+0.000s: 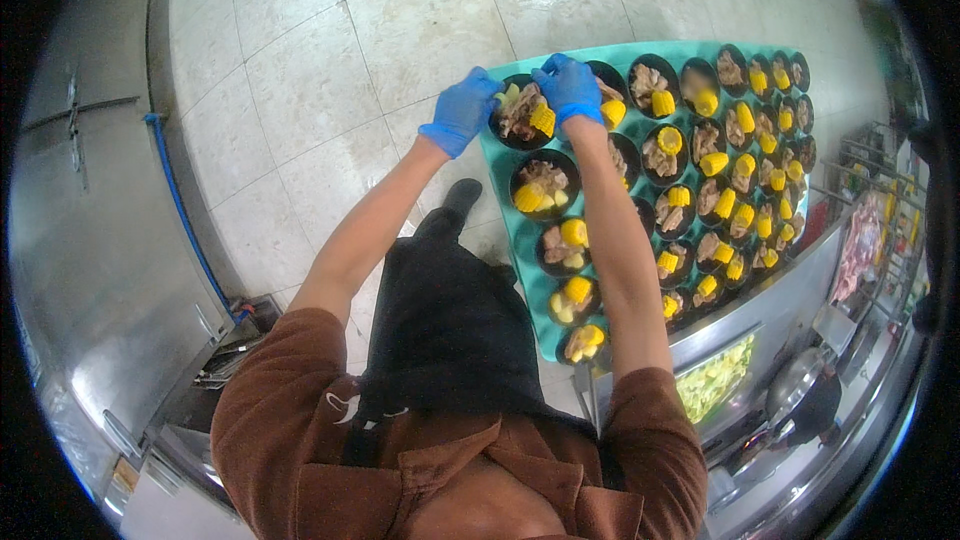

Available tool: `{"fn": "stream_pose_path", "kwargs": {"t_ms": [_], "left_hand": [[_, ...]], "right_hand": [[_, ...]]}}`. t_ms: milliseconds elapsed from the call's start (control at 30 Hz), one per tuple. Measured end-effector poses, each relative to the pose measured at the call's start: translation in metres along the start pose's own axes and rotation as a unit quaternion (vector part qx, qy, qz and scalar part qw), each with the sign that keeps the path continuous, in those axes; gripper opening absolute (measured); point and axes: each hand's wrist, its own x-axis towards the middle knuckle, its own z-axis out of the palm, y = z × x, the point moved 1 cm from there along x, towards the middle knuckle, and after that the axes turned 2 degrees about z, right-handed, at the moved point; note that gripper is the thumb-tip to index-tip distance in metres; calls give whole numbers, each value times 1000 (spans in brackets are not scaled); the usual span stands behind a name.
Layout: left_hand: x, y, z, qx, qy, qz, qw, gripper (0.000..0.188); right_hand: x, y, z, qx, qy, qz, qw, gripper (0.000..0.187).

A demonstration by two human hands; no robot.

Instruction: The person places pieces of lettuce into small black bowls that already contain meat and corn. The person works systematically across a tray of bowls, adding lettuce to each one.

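Observation:
A black bowl point(522, 145) of meat chunks, pale green vegetable pieces and a piece of yellow corn point(542, 119) stands at the far left corner of a green-topped table point(527, 237). My left hand point(465, 112), in a blue glove, has its fingers closed at the bowl's left rim. On the opposite side, my blue-gloved right hand point(571, 90) bends its fingers down onto the rim; the fingertips are partly hidden. A similar bowl point(545, 185) stands nearer to me, filled with meat, corn and pale chunks. My right forearm passes over several other bowls and hides parts of them.
Rows of filled black bowls point(663, 153) cover the table to the right. Beyond its near right edge are a tray of chopped green vegetables point(716, 380), a metal wok point(795, 380) and a wire rack point(880, 175). Steel cabinets point(110, 240) and a blue hose point(185, 220) line the left.

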Motion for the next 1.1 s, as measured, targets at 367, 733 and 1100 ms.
{"fn": "stream_pose_path", "kwargs": {"t_ms": [367,733,1100], "left_hand": [[21,-17,-26,-216,49,-149,964,14],[8,121,18,-350,-183,-61,917,21],[14,161,43,-336,-303,-35,891,32]], "right_hand": [[-95,63,-85,350,177,83,916,23],[-337,116,-90,441,269,244,821,21],[-514,154,-38,522,419,371,644,22]]}}
